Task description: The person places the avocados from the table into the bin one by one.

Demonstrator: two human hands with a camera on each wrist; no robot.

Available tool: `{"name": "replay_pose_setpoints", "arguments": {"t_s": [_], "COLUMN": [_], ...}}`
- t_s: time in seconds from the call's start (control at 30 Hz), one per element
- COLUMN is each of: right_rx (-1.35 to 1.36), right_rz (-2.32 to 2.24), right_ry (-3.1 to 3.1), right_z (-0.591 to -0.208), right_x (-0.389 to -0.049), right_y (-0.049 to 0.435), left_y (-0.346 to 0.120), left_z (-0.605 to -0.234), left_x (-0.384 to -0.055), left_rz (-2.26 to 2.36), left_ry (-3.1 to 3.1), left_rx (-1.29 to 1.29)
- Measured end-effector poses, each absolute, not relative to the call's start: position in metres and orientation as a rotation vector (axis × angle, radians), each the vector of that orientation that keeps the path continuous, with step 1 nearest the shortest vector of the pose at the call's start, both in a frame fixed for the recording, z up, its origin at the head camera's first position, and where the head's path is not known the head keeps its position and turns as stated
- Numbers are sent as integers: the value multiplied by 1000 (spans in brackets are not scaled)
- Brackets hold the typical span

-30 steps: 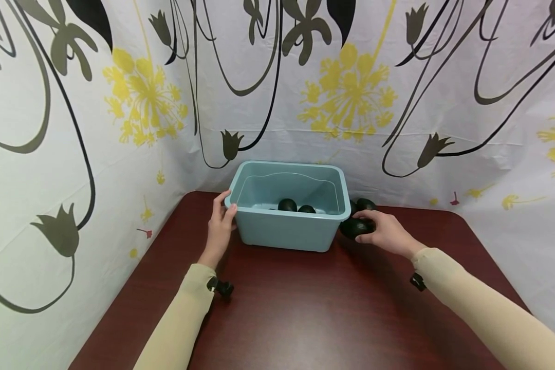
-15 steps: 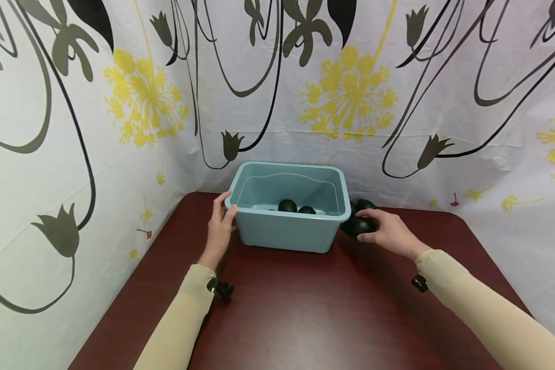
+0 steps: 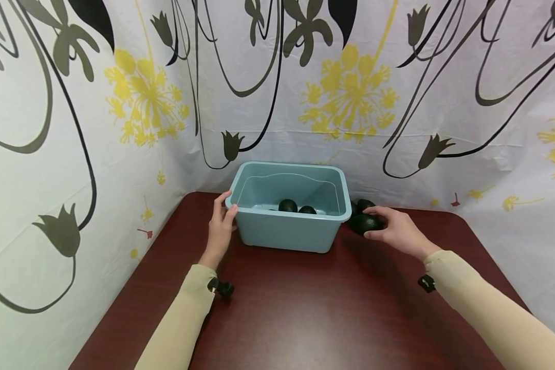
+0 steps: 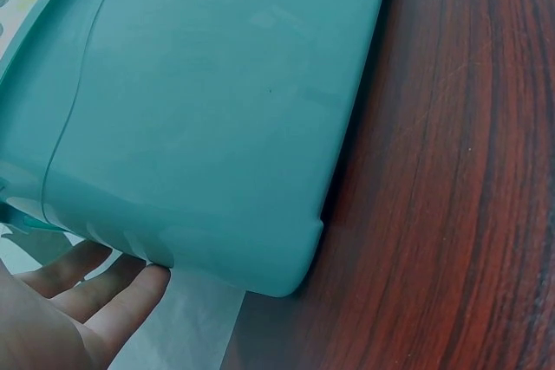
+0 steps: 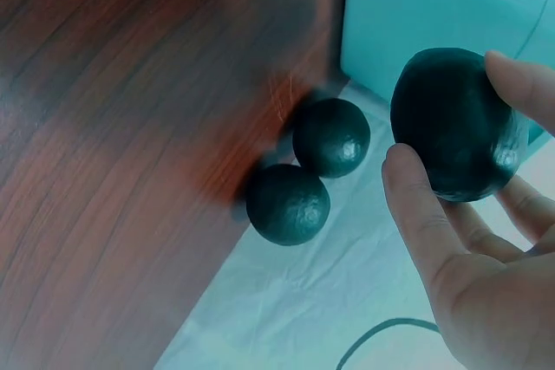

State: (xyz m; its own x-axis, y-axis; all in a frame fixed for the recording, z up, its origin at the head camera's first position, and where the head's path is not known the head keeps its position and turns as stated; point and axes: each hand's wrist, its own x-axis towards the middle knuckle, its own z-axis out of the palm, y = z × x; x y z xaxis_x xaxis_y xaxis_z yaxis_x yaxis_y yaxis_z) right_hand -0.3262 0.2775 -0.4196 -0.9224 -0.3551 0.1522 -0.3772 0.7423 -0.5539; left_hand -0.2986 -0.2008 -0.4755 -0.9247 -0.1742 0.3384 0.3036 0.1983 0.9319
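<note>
A light blue plastic bin (image 3: 282, 231) stands on the dark red table. My left hand (image 3: 219, 231) holds its left side by the front corner, thumb at the rim. In the left wrist view, several fingers (image 4: 130, 301) bend against the bin's wall. My right hand (image 3: 400, 234) grips a dark green avocado (image 3: 366, 224) between thumb and fingers, just right of the bin. The right wrist view shows this avocado (image 5: 455, 123) above two others, one avocado (image 5: 331, 138) touching another avocado (image 5: 288, 204). Those two are partly hidden behind it in the head view.
Inside the bin lie dark avocados, one avocado (image 3: 288, 205) left of another avocado (image 3: 307, 210), their lower parts hidden by the front wall. A white patterned sheet (image 3: 277, 113) hangs behind and beside the table (image 3: 282, 308). Each sleeve's cuff has a small black camera.
My right hand has shifted a little to the right, carrying the avocado slightly away from the bin. The left hand and the bin stay where they were.
</note>
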Motion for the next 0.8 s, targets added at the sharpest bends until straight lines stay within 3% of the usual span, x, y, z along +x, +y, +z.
{"name": "replay_pose_setpoints", "arguments": {"t_s": [0.8], "right_rx": [512], "right_rz": [947], "right_ry": [-2835], "right_z": [-381], "right_x": [-319], "right_y": [291], "left_y": [-200], "left_z": [-477], "left_x": [-299], "left_rz": [-1765], "left_ry": [-2104], "left_rx": [-134]}}
